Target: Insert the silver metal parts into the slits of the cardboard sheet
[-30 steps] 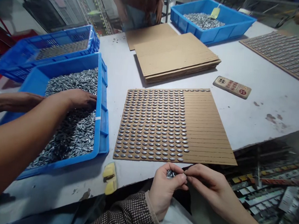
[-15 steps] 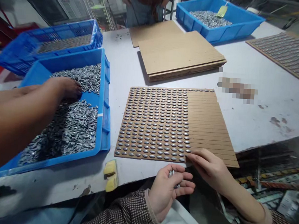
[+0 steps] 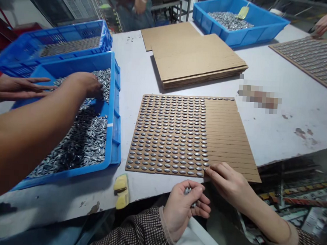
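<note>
A cardboard sheet with thin parallel slits lies on the white table. Rows of small grey metal pieces cover its left part, and one row runs along the far edge. Below the near edge, my left hand is palm up, its fingers curled around several metal pieces. My right hand is at the sheet's near edge, thumb and fingertips pressed together beside the last piece of the nearest row; what they pinch is too small to make out.
At the left, another person's hands are over a blue bin of metal pieces. Behind it stands a blue crate. Stacked cardboard, another blue bin, a filled sheet and yellow sponge-like pieces surround the sheet.
My left fingers have curled in more, while my right hand has barely moved. The other person's hand in the left bin has shifted right, and a person's hand appears at the far right sheet.
</note>
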`<state>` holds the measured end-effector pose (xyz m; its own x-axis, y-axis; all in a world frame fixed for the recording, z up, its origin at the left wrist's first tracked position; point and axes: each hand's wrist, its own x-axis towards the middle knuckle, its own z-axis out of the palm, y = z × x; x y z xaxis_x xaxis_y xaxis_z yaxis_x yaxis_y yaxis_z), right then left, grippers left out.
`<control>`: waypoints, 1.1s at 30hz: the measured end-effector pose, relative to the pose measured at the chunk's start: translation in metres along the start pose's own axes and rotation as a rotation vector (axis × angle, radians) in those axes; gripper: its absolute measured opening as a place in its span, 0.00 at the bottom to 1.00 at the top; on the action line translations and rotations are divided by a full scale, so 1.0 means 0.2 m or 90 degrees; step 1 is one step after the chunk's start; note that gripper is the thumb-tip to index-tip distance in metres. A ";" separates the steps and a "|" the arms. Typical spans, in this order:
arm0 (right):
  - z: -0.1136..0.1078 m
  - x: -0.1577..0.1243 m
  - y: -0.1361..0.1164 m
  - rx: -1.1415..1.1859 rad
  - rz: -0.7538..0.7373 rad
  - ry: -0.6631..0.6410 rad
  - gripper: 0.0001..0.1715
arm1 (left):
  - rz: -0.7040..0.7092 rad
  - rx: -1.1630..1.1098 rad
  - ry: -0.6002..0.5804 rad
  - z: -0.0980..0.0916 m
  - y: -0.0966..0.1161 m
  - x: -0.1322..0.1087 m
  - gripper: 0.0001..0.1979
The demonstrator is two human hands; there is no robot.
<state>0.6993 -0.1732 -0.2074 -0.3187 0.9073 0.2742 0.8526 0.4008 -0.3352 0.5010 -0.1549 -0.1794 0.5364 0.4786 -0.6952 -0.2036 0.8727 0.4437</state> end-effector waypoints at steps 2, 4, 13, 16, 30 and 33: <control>0.00 0.00 -0.01 0.001 0.006 -0.009 0.17 | 0.005 -0.005 0.000 0.00 0.00 0.00 0.16; 0.00 0.00 -0.01 0.002 0.010 -0.015 0.18 | 0.001 -0.026 0.006 0.00 0.01 0.00 0.15; -0.03 0.00 -0.02 0.072 0.051 0.021 0.19 | 0.008 -0.036 0.021 0.01 0.03 -0.02 0.15; -0.08 -0.01 -0.10 0.197 0.095 0.056 0.18 | 0.018 -0.024 0.009 0.00 0.02 -0.02 0.14; -0.01 -0.12 -0.32 0.253 0.194 0.138 0.19 | 0.049 -0.052 -0.008 0.03 -0.02 -0.01 0.11; -0.02 -0.12 -0.27 0.221 0.179 0.129 0.19 | 0.012 -0.053 -0.017 0.03 -0.01 -0.01 0.10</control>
<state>0.6626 -0.2178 -0.1927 0.0214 0.9573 0.2884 0.6947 0.1932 -0.6929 0.5059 -0.1583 -0.1751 0.5537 0.4928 -0.6712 -0.2806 0.8694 0.4067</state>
